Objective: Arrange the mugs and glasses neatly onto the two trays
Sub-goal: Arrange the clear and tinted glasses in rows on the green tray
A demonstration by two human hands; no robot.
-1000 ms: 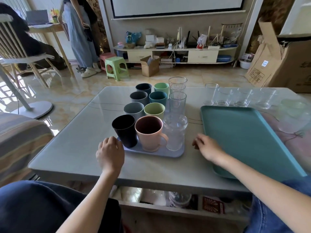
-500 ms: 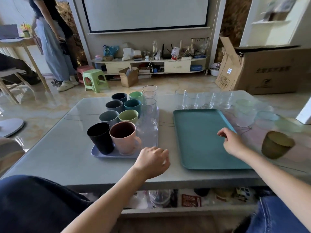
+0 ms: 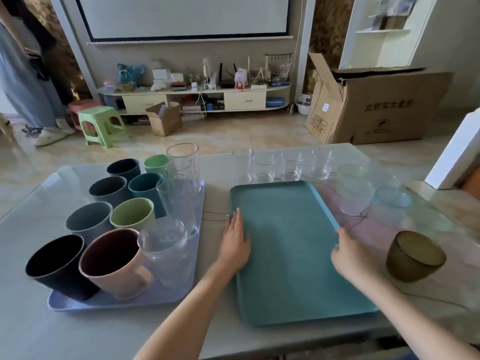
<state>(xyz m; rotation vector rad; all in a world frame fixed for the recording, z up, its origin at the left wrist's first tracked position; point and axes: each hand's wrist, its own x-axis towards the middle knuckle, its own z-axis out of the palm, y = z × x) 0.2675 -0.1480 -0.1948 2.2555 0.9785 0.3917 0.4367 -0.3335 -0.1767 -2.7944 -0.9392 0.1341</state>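
Both hands brace the empty teal tray (image 3: 283, 245), left hand (image 3: 235, 242) lying flat and open on its nine-o'clock rim, right hand (image 3: 346, 253) pinching its three-o'clock rim, probably to square it beside the full lilac tray (image 3: 124, 302) before loading the clear glasses (image 3: 263, 168) at twelve o'clock.

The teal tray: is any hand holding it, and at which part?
Left hand lies flat on the teal tray at its left edge; right hand touches its right rim. No closed grip visible.

Cardboard box (image 3: 376, 107), green stool (image 3: 101, 124)
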